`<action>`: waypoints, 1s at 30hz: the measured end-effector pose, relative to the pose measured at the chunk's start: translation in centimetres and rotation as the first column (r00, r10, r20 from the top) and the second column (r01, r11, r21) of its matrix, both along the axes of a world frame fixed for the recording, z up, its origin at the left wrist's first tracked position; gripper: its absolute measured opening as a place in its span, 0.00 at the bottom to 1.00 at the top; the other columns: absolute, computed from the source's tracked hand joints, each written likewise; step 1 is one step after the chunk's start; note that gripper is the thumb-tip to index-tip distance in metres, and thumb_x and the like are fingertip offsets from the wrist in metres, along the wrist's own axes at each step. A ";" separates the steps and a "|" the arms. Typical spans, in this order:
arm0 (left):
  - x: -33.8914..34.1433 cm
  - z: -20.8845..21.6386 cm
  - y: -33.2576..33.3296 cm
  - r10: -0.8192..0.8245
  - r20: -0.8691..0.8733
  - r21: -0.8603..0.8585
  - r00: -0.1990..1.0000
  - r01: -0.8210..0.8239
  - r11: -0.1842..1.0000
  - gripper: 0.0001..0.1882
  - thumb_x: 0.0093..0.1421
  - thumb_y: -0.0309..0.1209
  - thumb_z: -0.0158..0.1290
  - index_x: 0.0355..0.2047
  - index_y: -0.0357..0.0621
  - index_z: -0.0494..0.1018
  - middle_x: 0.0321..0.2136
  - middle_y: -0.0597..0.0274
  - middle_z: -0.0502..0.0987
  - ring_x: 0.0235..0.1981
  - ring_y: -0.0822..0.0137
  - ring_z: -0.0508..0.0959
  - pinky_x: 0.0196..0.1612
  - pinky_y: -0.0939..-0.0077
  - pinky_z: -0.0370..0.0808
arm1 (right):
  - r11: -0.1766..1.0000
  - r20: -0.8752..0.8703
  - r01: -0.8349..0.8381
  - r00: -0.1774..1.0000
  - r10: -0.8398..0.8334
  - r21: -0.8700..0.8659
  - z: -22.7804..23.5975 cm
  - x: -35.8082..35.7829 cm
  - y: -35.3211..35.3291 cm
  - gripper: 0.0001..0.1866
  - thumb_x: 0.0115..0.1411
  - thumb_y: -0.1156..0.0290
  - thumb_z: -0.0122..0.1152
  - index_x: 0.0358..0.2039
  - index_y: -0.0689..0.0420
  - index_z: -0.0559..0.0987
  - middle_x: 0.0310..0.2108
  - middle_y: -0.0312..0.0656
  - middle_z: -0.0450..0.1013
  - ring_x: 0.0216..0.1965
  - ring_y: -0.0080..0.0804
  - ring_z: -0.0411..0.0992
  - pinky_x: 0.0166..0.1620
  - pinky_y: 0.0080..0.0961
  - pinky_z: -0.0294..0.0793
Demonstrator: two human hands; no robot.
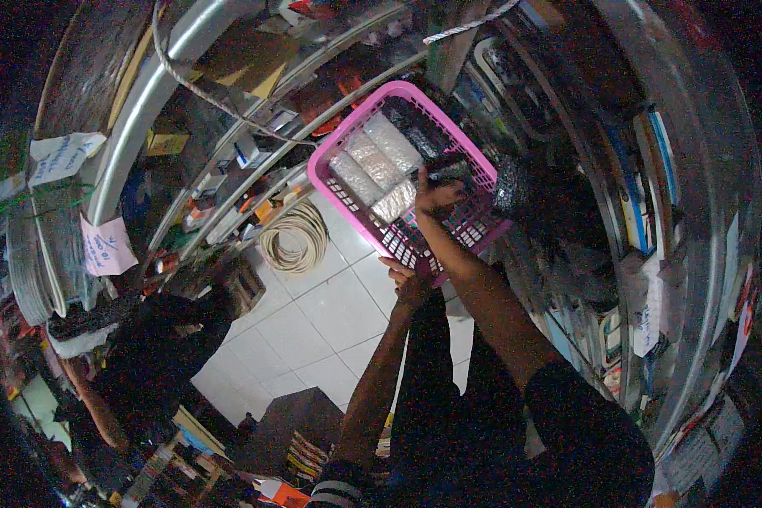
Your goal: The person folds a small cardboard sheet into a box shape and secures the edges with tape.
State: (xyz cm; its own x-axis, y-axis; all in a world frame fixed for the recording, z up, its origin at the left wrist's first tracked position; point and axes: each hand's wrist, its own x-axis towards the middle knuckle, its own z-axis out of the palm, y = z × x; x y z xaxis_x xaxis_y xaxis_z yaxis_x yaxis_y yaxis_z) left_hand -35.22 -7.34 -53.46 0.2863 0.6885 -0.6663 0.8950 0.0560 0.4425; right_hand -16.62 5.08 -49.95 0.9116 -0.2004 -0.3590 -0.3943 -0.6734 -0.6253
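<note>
A pink plastic basket (353, 218) with slatted sides is held tilted in front of me. Its near rim is gripped by my left hand (408, 284), whose fingers curl over the edge. Inside, several bubble-wrapped packages (372, 165), pale and whitish, lie side by side in the left half. Dark plastic-wrapped packages (411, 127) sit along the far right side. My right hand (438, 199) reaches into the basket, its thumb and fingers around a dark wrapped package (453, 168); shadow hides part of the grip.
Crowded shelves (356, 51) curve round the far side, with more shelving (635, 195) on the right. A coil of pale cable (295, 239) lies on the tiled floor (313, 305). A person in dark clothes (157, 356) is at the left. A dark box (292, 432) stands nearby.
</note>
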 end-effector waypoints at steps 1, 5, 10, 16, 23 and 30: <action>-0.4 0.4 0.2 0.011 -0.026 -0.017 1.000 -0.011 1.000 0.68 0.49 0.55 0.65 0.68 0.44 0.22 0.56 0.25 0.52 0.48 0.41 0.69 0.51 0.50 0.69 | 0.997 -0.015 -0.054 0.998 0.053 -0.061 0.5 -0.7 0.3 0.46 0.44 0.38 0.72 0.49 0.65 0.67 0.46 0.60 0.72 0.48 0.54 0.73 0.50 0.46 0.72; 2.5 2.3 0.6 -0.015 -0.024 -0.075 1.000 0.013 0.997 0.68 0.49 0.58 0.65 0.69 0.49 0.24 0.59 0.21 0.48 0.53 0.40 0.67 0.57 0.47 0.66 | 0.980 0.369 -0.197 0.908 0.198 -0.041 -4.1 2.5 -0.8 0.38 0.48 0.41 0.70 0.46 0.59 0.69 0.41 0.54 0.74 0.44 0.54 0.73 0.48 0.46 0.72; 1.3 3.3 0.9 0.222 0.056 -0.070 0.973 -0.218 0.973 0.67 0.48 0.62 0.63 0.70 0.50 0.26 0.57 0.23 0.50 0.51 0.38 0.68 0.52 0.46 0.70 | 0.911 0.321 -0.411 0.859 0.399 -0.033 -4.4 1.5 -0.9 0.26 0.54 0.48 0.67 0.41 0.53 0.70 0.35 0.50 0.73 0.39 0.55 0.73 0.41 0.48 0.71; 2.7 5.2 2.1 0.151 0.005 -0.080 0.988 -0.151 0.985 0.70 0.49 0.61 0.62 0.67 0.42 0.20 0.57 0.31 0.53 0.50 0.39 0.69 0.49 0.48 0.73 | 0.876 0.279 -0.348 0.924 0.260 0.335 -5.9 3.3 -1.3 0.22 0.56 0.51 0.65 0.40 0.52 0.70 0.31 0.49 0.74 0.36 0.57 0.74 0.37 0.50 0.71; 0.0 2.8 2.3 0.075 0.107 -0.020 0.991 -0.073 0.997 0.68 0.51 0.57 0.61 0.68 0.42 0.20 0.58 0.32 0.53 0.51 0.41 0.69 0.49 0.49 0.73 | 0.803 -0.002 -0.593 0.805 0.594 -0.065 -4.7 3.9 -0.7 0.24 0.56 0.52 0.65 0.42 0.55 0.69 0.34 0.49 0.74 0.35 0.54 0.74 0.39 0.50 0.70; -2.0 0.8 3.1 0.011 0.261 -0.004 0.965 -0.011 1.000 0.66 0.52 0.53 0.61 0.68 0.42 0.21 0.59 0.34 0.53 0.52 0.42 0.69 0.49 0.50 0.73 | 0.870 0.081 -0.493 0.867 0.491 -0.002 -4.9 4.3 -0.1 0.27 0.56 0.50 0.64 0.46 0.56 0.68 0.39 0.51 0.71 0.41 0.55 0.70 0.44 0.51 0.67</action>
